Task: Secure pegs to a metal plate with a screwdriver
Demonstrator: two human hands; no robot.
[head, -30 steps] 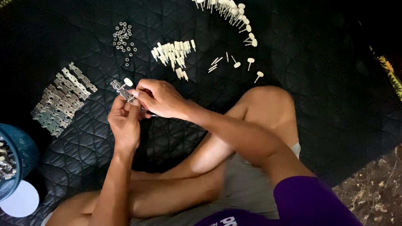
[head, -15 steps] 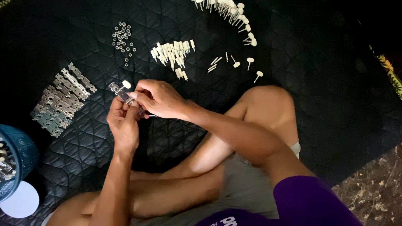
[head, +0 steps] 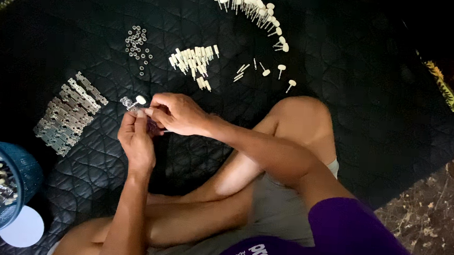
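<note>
From the head camera, the left hand [head: 136, 137] is gripping a small metal piece [head: 127, 103] with closed fingers above the black quilted mat [head: 347, 56], while the right hand [head: 178, 114] is pinching a white-headed pin [head: 140, 100] against it, beside stacked metal plates [head: 67, 112].

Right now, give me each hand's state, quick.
Left hand: closed on a small metal piece.
Right hand: fingers pinched at the same metal piece with its white cap.

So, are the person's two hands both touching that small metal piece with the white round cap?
Touching. The head view shows the left hand and right hand meeting at the small metal piece with the white round cap, fingertips pinched on it.
</note>
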